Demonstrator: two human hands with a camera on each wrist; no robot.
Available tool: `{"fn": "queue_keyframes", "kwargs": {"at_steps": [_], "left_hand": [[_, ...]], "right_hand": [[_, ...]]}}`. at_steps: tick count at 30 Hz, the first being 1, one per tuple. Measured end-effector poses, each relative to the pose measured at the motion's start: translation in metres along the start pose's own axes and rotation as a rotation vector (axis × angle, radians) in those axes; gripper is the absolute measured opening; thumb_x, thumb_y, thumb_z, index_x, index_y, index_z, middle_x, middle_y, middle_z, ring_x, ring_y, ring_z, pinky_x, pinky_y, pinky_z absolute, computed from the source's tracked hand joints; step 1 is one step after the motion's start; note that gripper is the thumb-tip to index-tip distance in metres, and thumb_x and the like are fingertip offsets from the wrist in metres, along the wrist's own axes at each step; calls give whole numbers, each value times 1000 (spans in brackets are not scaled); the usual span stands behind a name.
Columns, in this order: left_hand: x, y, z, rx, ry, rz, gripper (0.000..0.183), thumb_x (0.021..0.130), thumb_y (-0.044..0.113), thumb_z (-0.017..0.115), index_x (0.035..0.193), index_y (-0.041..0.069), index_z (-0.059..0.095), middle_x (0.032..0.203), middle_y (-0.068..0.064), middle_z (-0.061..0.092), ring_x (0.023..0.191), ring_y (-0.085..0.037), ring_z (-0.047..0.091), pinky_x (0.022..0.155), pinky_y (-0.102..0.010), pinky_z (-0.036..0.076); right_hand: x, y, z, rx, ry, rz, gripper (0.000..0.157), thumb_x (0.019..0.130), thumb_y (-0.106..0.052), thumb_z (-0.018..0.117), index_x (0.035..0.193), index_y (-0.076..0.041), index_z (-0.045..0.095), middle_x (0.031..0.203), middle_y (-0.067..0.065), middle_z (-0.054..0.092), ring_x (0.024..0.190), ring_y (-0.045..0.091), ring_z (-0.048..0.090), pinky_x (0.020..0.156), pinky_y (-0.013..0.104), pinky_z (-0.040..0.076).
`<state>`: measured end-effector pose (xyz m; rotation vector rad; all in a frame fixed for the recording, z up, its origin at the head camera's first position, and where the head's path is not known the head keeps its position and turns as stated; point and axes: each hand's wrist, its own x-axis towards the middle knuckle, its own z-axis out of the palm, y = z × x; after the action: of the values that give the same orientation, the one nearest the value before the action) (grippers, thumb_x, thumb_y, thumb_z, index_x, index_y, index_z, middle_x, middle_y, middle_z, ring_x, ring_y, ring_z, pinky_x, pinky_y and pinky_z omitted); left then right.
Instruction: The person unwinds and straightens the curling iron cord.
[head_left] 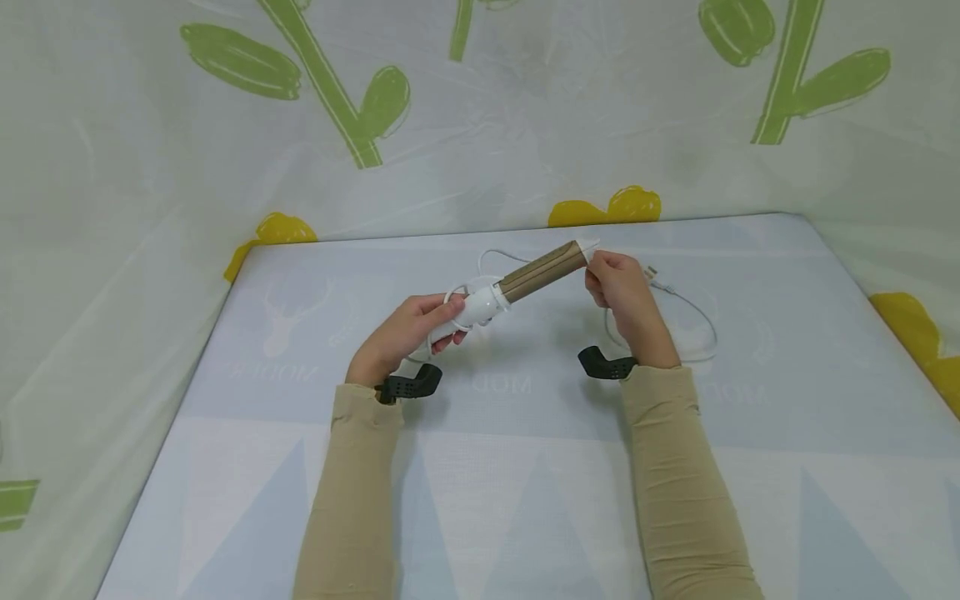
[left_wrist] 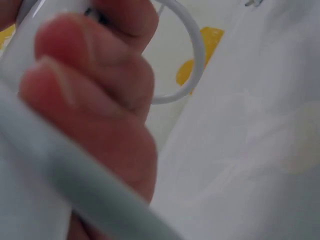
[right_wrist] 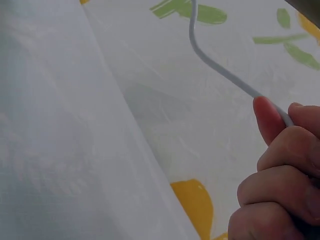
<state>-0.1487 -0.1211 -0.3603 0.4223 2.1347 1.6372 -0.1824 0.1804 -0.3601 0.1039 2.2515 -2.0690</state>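
A curling iron with a white handle (head_left: 476, 307) and a gold-brown barrel (head_left: 543, 271) is held above the table, tilted so that its white tip (head_left: 588, 247) points up to the right. My left hand (head_left: 408, 329) grips the handle, its fingers (left_wrist: 100, 100) curled round it in the left wrist view. White cord (left_wrist: 197, 50) loops about the handle and that hand. By the tip, my right hand (head_left: 626, 292) pinches a stretch of the cord (right_wrist: 225, 72) between thumb and forefinger, its other fingers curled in. Whether it touches the tip cannot be told.
The cord's plug (head_left: 651, 273) shows just beyond the right hand, and a cord loop (head_left: 712, 329) spreads to its right. Beneath is a table (head_left: 495, 500) with a pale patterned cover. A white curtain (head_left: 525, 125) with green and yellow plant prints hangs behind the table's far edge.
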Motion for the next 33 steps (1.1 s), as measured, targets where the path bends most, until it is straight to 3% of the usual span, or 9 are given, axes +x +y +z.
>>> {"fn": "queue_keyframes", "kwargs": {"at_steps": [3, 5, 7, 10, 14, 16, 24, 28, 33], "left_hand": [[1, -1, 1, 30, -31, -5, 40, 86, 48, 51, 92, 9, 62, 77, -23, 54, 63, -25, 43, 61, -37, 35], [1, -3, 1, 54, -53, -7, 38, 85, 47, 54, 97, 12, 63, 79, -24, 55, 62, -25, 43, 59, -38, 36], [2, -3, 1, 93, -75, -6, 37, 84, 46, 56, 103, 15, 63, 80, -24, 57, 60, -24, 44, 57, -39, 37], [4, -3, 1, 183, -100, -5, 41, 83, 48, 56, 103, 14, 64, 80, -20, 59, 58, -23, 44, 56, -35, 36], [5, -1, 4, 294, -106, -22, 42, 83, 49, 56, 94, 9, 64, 78, -16, 61, 57, -24, 44, 58, -31, 36], [5, -3, 5, 324, -98, -39, 41, 82, 49, 57, 93, 10, 64, 77, -15, 61, 56, -24, 44, 59, -31, 37], [7, -10, 4, 392, -60, -99, 44, 78, 55, 57, 83, 12, 65, 74, -9, 59, 53, -19, 46, 59, -31, 37], [8, -10, 5, 401, -60, -100, 40, 80, 53, 56, 89, 15, 64, 75, -10, 59, 54, -19, 46, 61, -31, 37], [8, -9, 4, 422, 8, -132, 34, 81, 53, 55, 91, 21, 59, 76, -11, 59, 56, -19, 47, 58, -31, 36]], "right_hand": [[0, -1, 1, 61, -19, 14, 24, 94, -14, 40, 83, 0, 57, 66, 1, 46, 50, 12, 28, 45, 23, 22], [-1, -2, -1, 121, -36, 17, 24, 93, -21, 48, 88, -2, 61, 78, 4, 53, 51, 12, 27, 45, 23, 21], [-1, -3, -4, 156, -47, 8, 29, 89, -29, 56, 80, -2, 61, 90, 5, 57, 55, 13, 32, 43, 22, 21], [-1, -6, -9, 167, -50, -27, 37, 81, -38, 62, 68, -5, 56, 70, 6, 52, 51, 14, 29, 42, 24, 17], [-1, -8, -14, 173, -36, -104, 41, 82, -37, 62, 60, -4, 49, 50, 4, 29, 45, 17, 21, 44, 30, 12], [-2, -11, -15, 181, -19, -138, 44, 82, -36, 62, 58, -3, 45, 48, 5, 28, 44, 18, 21, 44, 31, 12], [-13, -30, -15, 243, 82, -249, 36, 84, -31, 60, 80, 4, 59, 51, 6, 29, 45, 19, 21, 43, 29, 13], [-17, -37, -14, 333, 123, -297, 34, 84, -29, 61, 82, 5, 60, 52, 6, 29, 45, 18, 20, 42, 27, 13], [-24, -44, -11, 463, 178, -435, 30, 85, -20, 62, 86, 10, 61, 49, 6, 28, 42, 15, 18, 41, 23, 12]]}}
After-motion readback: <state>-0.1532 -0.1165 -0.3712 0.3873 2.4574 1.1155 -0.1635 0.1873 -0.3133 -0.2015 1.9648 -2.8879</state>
